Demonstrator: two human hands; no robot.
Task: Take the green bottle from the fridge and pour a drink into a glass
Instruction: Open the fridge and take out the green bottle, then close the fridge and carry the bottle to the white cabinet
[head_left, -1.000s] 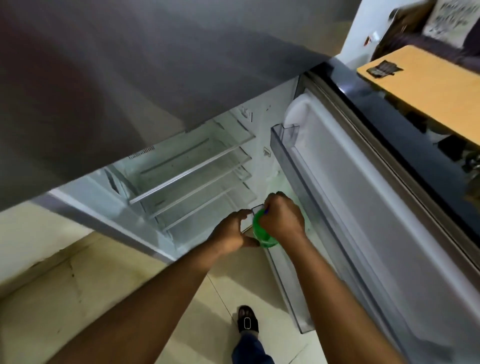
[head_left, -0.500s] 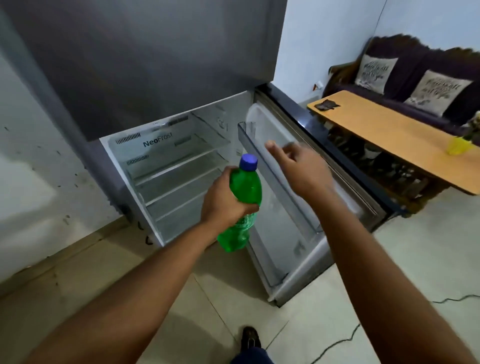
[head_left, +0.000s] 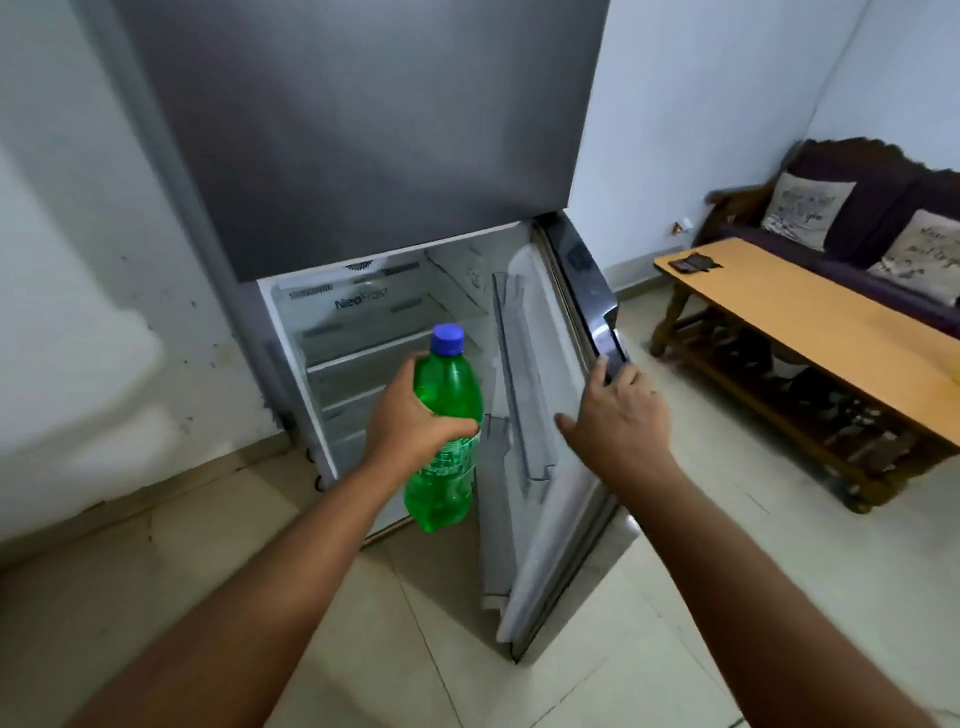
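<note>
The green bottle has a blue cap and green liquid inside. My left hand holds it upright around its middle, in front of the open lower compartment of the fridge. My right hand is on the free edge of the open fridge door, fingers hooked over the dark outer rim and thumb spread on the white inner side. The shelves inside look bare. No glass is in view.
A long wooden table stands to the right with a small dark object at its far end and a lower rack underneath. Behind it is a dark sofa with cushions. The floor is pale tile.
The bottle came up out of the door's lower bin into my left hand. My right hand let go of it and moved right onto the door's edge. The view has pulled back and risen.
</note>
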